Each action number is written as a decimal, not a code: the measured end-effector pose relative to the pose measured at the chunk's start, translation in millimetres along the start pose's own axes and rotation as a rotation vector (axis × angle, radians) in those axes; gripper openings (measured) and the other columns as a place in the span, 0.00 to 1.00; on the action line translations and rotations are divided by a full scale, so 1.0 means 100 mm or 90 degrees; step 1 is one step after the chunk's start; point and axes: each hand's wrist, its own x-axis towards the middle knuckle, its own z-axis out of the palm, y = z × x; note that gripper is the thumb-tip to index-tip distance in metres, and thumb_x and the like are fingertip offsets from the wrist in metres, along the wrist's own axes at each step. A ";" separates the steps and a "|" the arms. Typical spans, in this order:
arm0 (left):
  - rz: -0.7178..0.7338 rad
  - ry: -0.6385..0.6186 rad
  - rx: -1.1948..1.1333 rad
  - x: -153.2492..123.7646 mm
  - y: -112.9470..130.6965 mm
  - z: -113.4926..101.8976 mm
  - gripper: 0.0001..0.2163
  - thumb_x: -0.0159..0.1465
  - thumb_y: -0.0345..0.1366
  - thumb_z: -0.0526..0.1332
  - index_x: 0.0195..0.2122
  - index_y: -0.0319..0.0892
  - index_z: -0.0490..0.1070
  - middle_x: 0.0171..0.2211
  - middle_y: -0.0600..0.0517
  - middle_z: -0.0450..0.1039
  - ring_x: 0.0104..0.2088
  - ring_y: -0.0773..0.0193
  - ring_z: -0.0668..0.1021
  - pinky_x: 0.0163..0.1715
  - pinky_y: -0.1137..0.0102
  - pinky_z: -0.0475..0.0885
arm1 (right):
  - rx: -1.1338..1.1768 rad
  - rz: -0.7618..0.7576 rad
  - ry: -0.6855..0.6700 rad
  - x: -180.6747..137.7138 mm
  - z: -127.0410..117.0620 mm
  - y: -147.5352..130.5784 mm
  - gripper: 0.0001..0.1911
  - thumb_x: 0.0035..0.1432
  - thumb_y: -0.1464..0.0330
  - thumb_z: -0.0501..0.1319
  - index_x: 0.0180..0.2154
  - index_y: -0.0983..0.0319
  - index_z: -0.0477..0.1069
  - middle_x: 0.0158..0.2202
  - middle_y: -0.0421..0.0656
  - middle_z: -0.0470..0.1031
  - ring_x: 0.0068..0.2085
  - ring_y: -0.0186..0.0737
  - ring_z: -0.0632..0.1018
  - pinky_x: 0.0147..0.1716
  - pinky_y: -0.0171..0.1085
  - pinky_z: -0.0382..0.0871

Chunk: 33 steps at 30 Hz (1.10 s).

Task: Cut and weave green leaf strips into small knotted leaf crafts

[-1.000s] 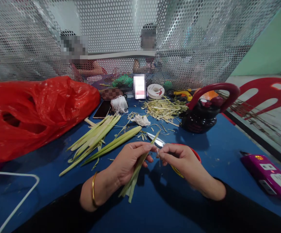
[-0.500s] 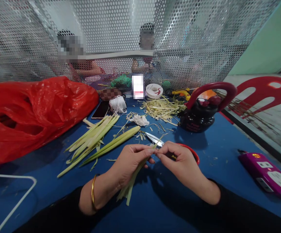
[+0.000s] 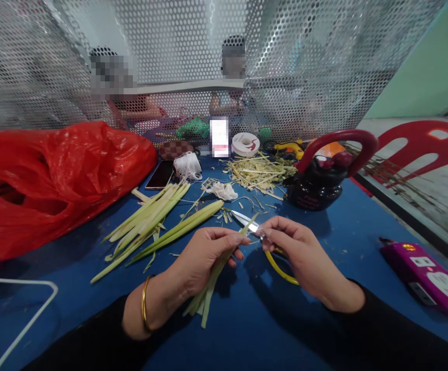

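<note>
My left hand (image 3: 216,250) is closed around a bundle of pale green leaf strips (image 3: 209,296), whose narrow tip sticks out above the thumb and whose cut ends hang toward me. Opposite it, my right hand (image 3: 299,250) is pinched, thumb against forefinger. A faint thin thread (image 3: 253,242) seems to stretch between the two hands. Beneath the right hand lies a pair of scissors (image 3: 243,219), blades pointing to the far left; the yellow inside of a handle shows and the rest is covered. Left of the hands rest a long leaf (image 3: 181,230) and a pile of leaves (image 3: 150,211).
A red plastic bag (image 3: 61,185) fills the left side. Farther back are a phone (image 3: 160,174), a white thread spool (image 3: 188,166), a ribbon roll (image 3: 246,144) and plant scraps (image 3: 258,172). On the right stand a black flask (image 3: 314,188) and a purple power strip (image 3: 427,275).
My right hand has drawn away to the right from the left hand, widening the space between the fingertips. The left hand has shifted slightly left, still holding the leaf strips.
</note>
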 end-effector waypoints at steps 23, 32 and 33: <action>0.007 -0.111 -0.245 -0.01 -0.02 -0.05 0.08 0.54 0.37 0.69 0.26 0.38 0.75 0.29 0.51 0.74 0.36 0.63 0.79 0.30 0.77 0.72 | -0.168 -0.076 -0.005 0.07 -0.03 0.04 0.15 0.55 0.58 0.62 0.23 0.61 0.66 0.18 0.33 0.56 0.21 0.30 0.56 0.20 0.33 0.49; -0.076 -0.243 -0.170 -0.01 -0.04 -0.07 0.06 0.59 0.33 0.65 0.29 0.36 0.73 0.27 0.54 0.71 0.14 0.82 0.59 0.13 0.82 0.54 | 0.250 0.090 -0.080 0.12 -0.09 0.05 0.13 0.50 0.61 0.68 0.26 0.63 0.70 0.24 0.38 0.72 0.22 0.29 0.70 0.24 0.30 0.65; -0.090 -0.251 -0.157 -0.01 -0.05 -0.08 0.06 0.59 0.33 0.65 0.28 0.36 0.72 0.29 0.53 0.73 0.14 0.82 0.59 0.13 0.82 0.54 | 0.297 0.108 -0.094 0.13 -0.10 0.04 0.13 0.49 0.62 0.69 0.26 0.63 0.70 0.26 0.38 0.73 0.22 0.28 0.71 0.23 0.29 0.66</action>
